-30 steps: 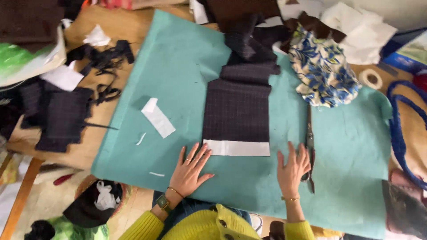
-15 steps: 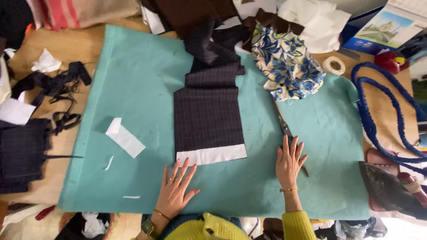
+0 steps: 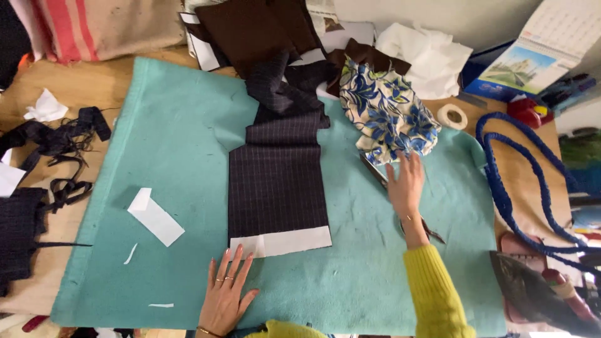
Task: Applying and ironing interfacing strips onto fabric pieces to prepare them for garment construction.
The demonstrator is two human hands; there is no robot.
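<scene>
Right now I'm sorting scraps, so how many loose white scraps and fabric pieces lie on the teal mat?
Loose white paper scraps: 3 — large strip, small sliver, tiny sliver
Dark pinstriped fabric panel: 1
Blue floral fabric: 1
Total: 5

Two bare hands, left hand [image 3: 226,294] with thin rings on two fingers [image 3: 223,273] and a slim wrist bracelet, right hand [image 3: 407,186] with a thin bracelet, yellow ribbed knit sleeves [image 3: 435,294]
</scene>
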